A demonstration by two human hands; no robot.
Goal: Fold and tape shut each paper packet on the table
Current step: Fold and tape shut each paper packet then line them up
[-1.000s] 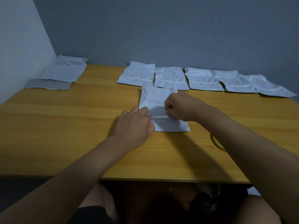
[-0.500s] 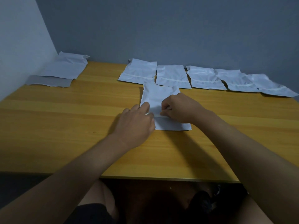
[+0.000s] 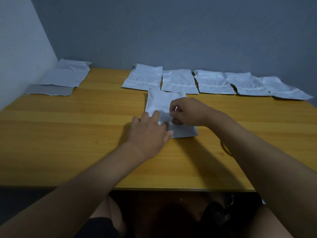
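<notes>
Packet in work (image 3: 163,103): white, thin, creased paper; it lies in the middle of the table (image 3: 68,134), its long axis running near to far.
Right hand (image 3: 187,111): your fingers are curled and pinch the packet at its middle.
Left hand (image 3: 149,133): your straight fingers press the left edge flat.
Far row (image 3: 178,80): five packets, each with a pale strip across.
Far-left pile (image 3: 66,74): flat packets, well apart.
</notes>
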